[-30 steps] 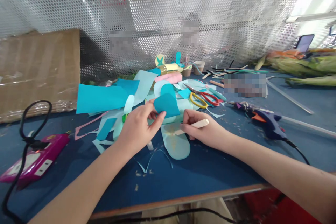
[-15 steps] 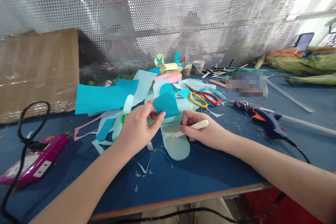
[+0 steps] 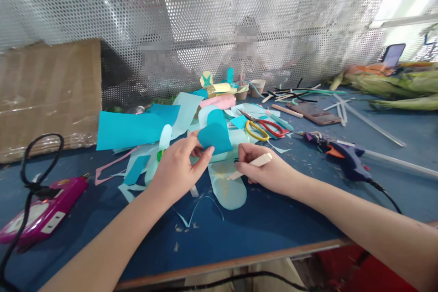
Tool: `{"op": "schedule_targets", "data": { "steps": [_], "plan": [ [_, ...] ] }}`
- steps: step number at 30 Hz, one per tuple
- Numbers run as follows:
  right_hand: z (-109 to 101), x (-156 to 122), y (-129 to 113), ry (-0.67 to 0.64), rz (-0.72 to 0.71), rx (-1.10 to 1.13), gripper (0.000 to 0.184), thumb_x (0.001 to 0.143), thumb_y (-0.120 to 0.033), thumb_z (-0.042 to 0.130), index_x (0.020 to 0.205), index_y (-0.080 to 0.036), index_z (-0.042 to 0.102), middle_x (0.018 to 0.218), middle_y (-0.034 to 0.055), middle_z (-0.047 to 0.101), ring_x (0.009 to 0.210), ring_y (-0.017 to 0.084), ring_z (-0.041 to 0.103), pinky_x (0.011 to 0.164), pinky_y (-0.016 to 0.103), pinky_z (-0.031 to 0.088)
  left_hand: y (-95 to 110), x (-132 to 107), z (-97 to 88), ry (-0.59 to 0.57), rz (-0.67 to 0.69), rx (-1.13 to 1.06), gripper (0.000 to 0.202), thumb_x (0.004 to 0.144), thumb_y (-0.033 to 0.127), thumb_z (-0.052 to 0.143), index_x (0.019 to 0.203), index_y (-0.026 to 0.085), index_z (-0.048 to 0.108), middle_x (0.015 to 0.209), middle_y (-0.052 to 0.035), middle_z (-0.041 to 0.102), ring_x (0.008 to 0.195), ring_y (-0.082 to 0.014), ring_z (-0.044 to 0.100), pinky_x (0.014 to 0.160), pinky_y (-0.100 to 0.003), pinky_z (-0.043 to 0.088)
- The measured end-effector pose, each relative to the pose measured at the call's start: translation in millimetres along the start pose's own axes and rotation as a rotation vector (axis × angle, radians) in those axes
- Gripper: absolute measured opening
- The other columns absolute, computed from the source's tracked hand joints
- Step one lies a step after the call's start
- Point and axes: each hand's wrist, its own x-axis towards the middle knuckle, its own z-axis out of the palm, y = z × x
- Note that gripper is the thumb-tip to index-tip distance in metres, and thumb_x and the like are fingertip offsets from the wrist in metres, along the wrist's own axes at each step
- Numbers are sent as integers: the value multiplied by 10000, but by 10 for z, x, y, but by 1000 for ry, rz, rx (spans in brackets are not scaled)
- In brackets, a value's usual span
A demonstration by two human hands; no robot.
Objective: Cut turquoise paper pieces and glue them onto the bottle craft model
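My left hand (image 3: 183, 159) pinches a bright blue piece of paper (image 3: 216, 139) with a rounded edge, raised over the pile. My right hand (image 3: 260, 164) is closed around a cream-coloured pen (image 3: 260, 160), held in a writing grip with its lower end over a pale blue rounded paper shape (image 3: 228, 194). Yellowish smudges mark that pale shape, which lies on the table in front of both hands. Whether the pen's end touches it I cannot tell. Scissors (image 3: 263, 127) with one yellow and one red handle lie just beyond my right hand.
Blue paper sheets (image 3: 130, 131) and offcuts spread behind my left hand. A glue gun (image 3: 345, 155) and a phone (image 3: 314, 113) lie on the right. A magenta power strip (image 3: 58, 210) with a black cord sits left, before a cardboard sheet (image 3: 51, 100). Corn husks (image 3: 393, 84) lie far right.
Both hands keep almost the same pose and grip. The whole view has shifted very slightly; nothing on the table has visibly moved.
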Motion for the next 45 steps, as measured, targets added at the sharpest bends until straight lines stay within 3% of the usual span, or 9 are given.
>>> {"op": "schedule_targets", "data": {
  "steps": [20, 45],
  "plan": [
    [-11, -9, -10, -37, 0, 5, 189, 760, -198, 564, 657, -228, 408, 463, -95, 466, 430, 84, 444, 434, 199, 348, -1, -7, -4, -7, -15, -8, 249, 904, 330, 495, 701, 230, 389, 601, 15, 595, 532, -150, 606, 489, -248, 455],
    [-21, -1, 30, 75, 19, -78, 164, 762, -251, 570, 663, -230, 442, 482, -84, 513, 442, 97, 446, 453, 222, 341, -5, -7, 6, 4, 3, -1, 241, 903, 326, 496, 711, 230, 389, 593, 23, 586, 527, -146, 601, 517, -255, 475]
  ]
}}
